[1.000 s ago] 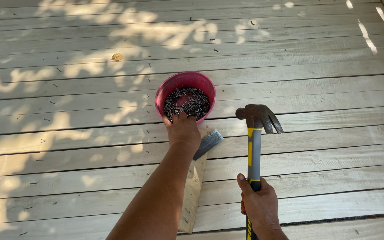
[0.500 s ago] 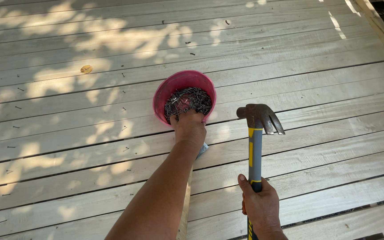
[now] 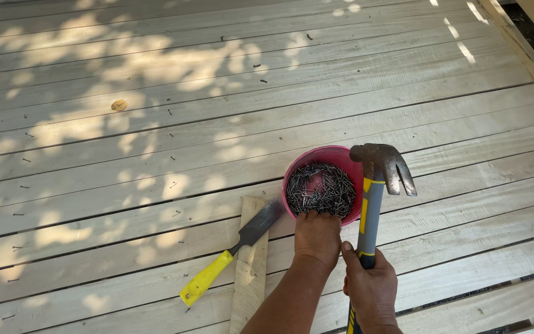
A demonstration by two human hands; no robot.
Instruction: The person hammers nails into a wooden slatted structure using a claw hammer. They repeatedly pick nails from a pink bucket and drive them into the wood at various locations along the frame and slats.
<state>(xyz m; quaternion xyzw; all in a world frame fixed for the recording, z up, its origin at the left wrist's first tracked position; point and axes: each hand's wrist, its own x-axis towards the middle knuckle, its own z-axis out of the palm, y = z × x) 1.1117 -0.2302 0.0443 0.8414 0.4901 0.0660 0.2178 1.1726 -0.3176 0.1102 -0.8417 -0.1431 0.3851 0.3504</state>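
Observation:
A pink bowl [image 3: 332, 156] full of small dark nails [image 3: 319, 185] stands on the pale wooden deck. My left hand [image 3: 316, 235] reaches over the bowl's near rim, its fingers curled down into the nails and hidden among them. Just to the right, my right hand [image 3: 371, 287] grips the grey and yellow handle of a claw hammer [image 3: 383, 166]. The hammer stands upright, and its rusty head hangs over the bowl's right edge.
A chisel with a yellow handle [image 3: 208, 281] lies slanted across a short wood offcut [image 3: 248, 284] left of the bowl. Loose nails are scattered over the deck boards [image 3: 156, 204]. A round wood chip [image 3: 118, 105] lies far left. The deck's edge [image 3: 526, 49] runs at top right.
My left hand has moved from the bowl's near rim down into the nails. The view has swung left, so the bowl sits further right and the chisel shows fully. The hammer stays upright.

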